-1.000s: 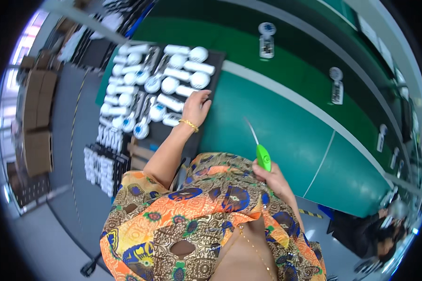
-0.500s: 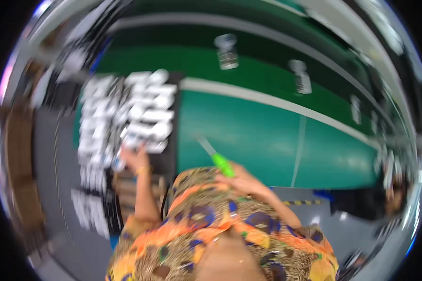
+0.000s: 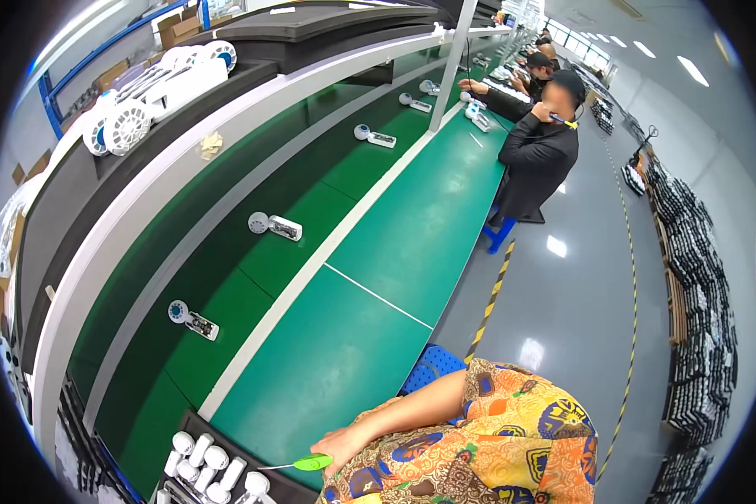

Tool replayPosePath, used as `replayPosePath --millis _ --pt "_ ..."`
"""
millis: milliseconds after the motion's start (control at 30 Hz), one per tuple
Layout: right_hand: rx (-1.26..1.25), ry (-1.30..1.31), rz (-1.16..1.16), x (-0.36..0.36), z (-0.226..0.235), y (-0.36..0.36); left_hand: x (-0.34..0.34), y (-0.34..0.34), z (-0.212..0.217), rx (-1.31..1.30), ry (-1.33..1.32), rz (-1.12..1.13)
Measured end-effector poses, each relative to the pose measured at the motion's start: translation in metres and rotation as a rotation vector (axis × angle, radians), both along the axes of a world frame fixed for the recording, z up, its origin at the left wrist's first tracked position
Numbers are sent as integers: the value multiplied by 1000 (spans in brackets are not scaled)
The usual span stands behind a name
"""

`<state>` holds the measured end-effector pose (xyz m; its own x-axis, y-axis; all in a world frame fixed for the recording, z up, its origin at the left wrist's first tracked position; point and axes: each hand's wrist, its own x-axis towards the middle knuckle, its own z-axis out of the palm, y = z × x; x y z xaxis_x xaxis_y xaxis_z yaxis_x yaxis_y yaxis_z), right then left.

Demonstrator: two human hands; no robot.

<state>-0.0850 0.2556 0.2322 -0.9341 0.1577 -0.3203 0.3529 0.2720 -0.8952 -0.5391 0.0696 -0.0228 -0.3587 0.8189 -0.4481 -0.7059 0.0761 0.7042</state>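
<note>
My right hand is closed round the green handle of a screwdriver. Its thin metal shaft points left, over the edge of a dark tray. In that tray several white handheld units with round heads, looking like small fans, lie packed close together. The screwdriver tip is near these units; whether it touches one I cannot tell. My left hand is outside the picture.
A green worktop runs beside a green conveyor belt bearing spaced white units. Farther along, a co-worker in black sits at the worktop. A blue stool is by my arm. Stacked trays line the right.
My view has swung to the right along the line and is sharper. My left hand has left the picture. The screwdriver stays in my right hand, now beside the tray.
</note>
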Motion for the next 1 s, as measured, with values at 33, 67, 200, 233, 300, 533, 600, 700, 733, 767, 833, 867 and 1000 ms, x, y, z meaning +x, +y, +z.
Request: replayPosePath --millis 33,67,200,233,300,533,600,700,733,767,833,867,1000 --pt "1 0 -4 -1 3 3 12 8 16 -25 63 19" --pt "-46 0 9 -2 7 5 27 14 32 -50 125 40" --pt "-179 43 69 -12 10 10 90 31 97 -149 367 137" --pt "-220 92 104 -18 14 9 102 36 112 -174 433 169" --pt "-257 141 137 -20 21 11 130 45 141 -223 559 221" --pt "-193 -2 -23 0 38 22 185 77 178 -237 815 222" --pt "-172 -6 -3 -1 31 22 179 82 159 -155 949 254" --pt "-140 -14 42 -3 32 21 173 85 147 -122 1011 234" --pt "-145 -23 27 -4 42 22 172 84 147 -135 1006 201" --pt "-148 -33 9 -3 54 24 173 84 147 -145 999 167" --pt "-151 -43 -7 -5 55 26 174 84 148 -155 961 156" --pt "-164 -38 -47 -5 50 29 176 84 149 -164 922 143" --pt "-170 -44 -79 -4 40 28 178 85 149 -147 952 162"
